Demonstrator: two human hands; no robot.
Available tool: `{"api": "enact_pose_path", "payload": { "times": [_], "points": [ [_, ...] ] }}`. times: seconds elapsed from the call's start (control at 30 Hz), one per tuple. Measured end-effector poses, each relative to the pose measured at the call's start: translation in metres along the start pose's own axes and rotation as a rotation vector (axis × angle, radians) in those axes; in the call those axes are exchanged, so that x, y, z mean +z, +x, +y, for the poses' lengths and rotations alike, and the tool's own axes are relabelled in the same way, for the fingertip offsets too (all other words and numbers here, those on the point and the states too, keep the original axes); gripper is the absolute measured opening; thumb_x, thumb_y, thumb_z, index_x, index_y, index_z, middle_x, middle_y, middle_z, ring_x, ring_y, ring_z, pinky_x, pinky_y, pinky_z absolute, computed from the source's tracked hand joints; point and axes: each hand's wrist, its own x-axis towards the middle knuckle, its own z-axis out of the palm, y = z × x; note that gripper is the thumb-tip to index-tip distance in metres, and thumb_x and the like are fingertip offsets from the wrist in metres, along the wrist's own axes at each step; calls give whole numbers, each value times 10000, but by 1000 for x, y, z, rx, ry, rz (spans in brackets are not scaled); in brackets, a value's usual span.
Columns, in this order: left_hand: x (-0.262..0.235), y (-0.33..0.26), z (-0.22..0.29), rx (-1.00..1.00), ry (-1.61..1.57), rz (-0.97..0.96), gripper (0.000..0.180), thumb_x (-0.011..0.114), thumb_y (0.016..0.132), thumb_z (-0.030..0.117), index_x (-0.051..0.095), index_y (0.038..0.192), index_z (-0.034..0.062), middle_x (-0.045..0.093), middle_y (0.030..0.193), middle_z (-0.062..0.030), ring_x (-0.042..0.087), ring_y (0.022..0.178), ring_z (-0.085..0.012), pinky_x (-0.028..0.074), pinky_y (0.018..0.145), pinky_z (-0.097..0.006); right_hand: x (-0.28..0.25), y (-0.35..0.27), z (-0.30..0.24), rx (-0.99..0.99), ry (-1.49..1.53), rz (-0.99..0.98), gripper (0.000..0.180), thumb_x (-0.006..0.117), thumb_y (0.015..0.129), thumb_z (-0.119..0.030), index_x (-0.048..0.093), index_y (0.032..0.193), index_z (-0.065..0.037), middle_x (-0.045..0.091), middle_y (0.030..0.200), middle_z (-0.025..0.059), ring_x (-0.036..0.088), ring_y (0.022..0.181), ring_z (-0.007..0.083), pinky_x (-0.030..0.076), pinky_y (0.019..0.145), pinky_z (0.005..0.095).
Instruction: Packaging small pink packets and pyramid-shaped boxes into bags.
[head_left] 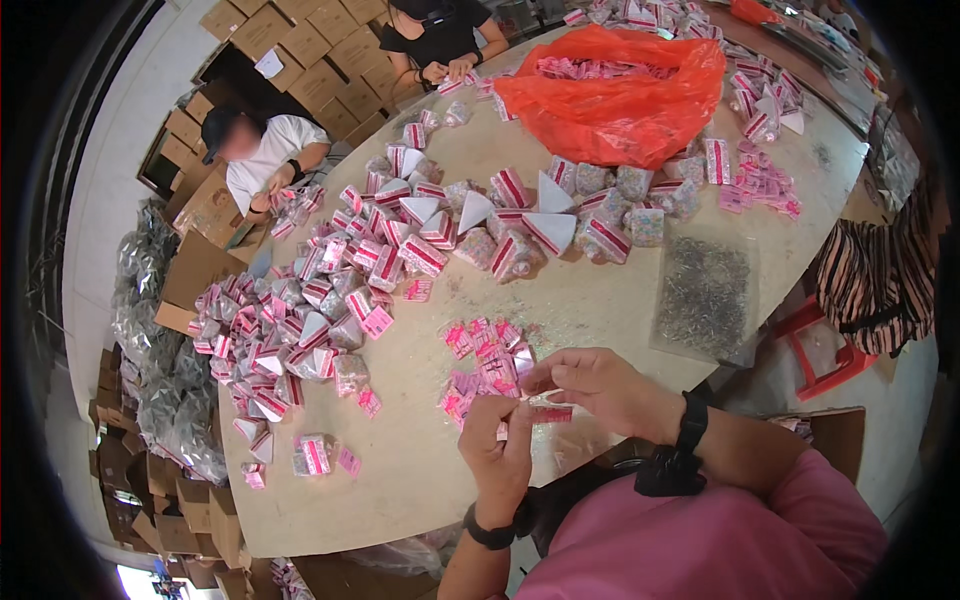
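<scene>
My left hand [494,448] is closed in a pinch on a small pink and red card [551,414], which sticks out to the right of its fingertips. Just above and to the right, my right hand [612,392] has its thumb and fingers drawn together; anything between them is too small to make out. Beyond both hands lies a loose heap of small pink printed cards [488,362], partly hidden behind my left knuckles. To the right, a shallow clear tray [743,350] holds many tiny dark metal pieces.
Many clear packs with pink-and-white labels [385,262] cover the table's [400,460] left and middle. A red plastic bag [620,120] stands at the back, near more pink cards [760,182]. Two people work across the table. Cardboard boxes [310,45] are stacked behind; a red stool [825,350] stands right.
</scene>
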Motion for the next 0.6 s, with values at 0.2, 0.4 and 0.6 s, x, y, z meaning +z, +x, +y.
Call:
{"api": "enact_pose_path", "payload": {
  "times": [0.2, 0.4, 0.6],
  "points": [
    [-2, -1, 5, -16, 44, -25, 50, 611, 796, -2, 567, 779, 13, 540, 721, -51, 505, 657, -136, 407, 596, -270, 3, 3, 14, 16, -82, -84, 140, 580, 902, -102, 604, 962, 21, 621, 955, 77, 603, 860, 153, 492, 779, 293],
    [-18, 15, -6, -140, -324, -356, 345, 582, 770, 49, 565, 1114, 23, 560, 1098, -110, 544, 974, -198, 432, 830, -309, 0, -1, 7, 107, -115, -177, 118, 623, 872, -97, 612, 889, 19, 630, 812, 87, 619, 748, 166, 508, 683, 292],
    [-36, 18, -23, -290, -529, -712, 460, 550, 804, 144, 508, 1253, 53, 490, 1278, -86, 472, 1146, -196, 375, 949, -342, 1, -6, 0, 272, -51, -208, 132, 644, 859, -115, 621, 856, 16, 637, 767, 97, 626, 714, 178, 507, 679, 285]
  ]
}}
